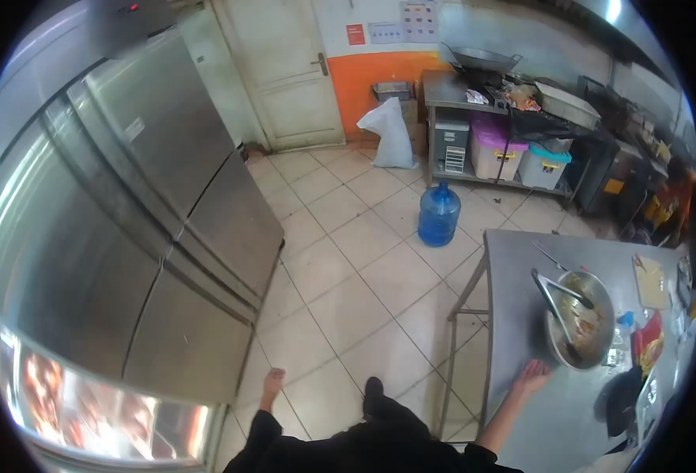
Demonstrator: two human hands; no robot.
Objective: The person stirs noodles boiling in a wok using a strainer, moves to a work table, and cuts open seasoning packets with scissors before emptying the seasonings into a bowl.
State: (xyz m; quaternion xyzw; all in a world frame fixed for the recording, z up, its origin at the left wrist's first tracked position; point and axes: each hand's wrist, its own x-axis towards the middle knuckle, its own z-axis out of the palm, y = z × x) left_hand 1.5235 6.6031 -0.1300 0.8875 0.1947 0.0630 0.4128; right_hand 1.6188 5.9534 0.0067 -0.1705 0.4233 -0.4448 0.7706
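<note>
My right hand [531,377] is over the near left part of the steel table [513,311], palm up, its fingers loosely bent and holding nothing. Just beyond it stands a metal mixing bowl [605,335] with smears of food inside. Metal tongs [547,293] rest in the bowl, one end over its left rim. My left hand [274,378] hangs low above the tiled floor, loosely open, with nothing visible in it. The steel refrigerator [206,331] is the nearest thing to that hand.
A blue water jug [439,217] stands on the floor ahead. Behind it, a steel workbench [442,93] carries a wok [483,59], with storage bins underneath. A white sack [393,138] sits near the door [285,79]. A cutting board [651,282] and a dark cap-like item [623,400] lie on the table.
</note>
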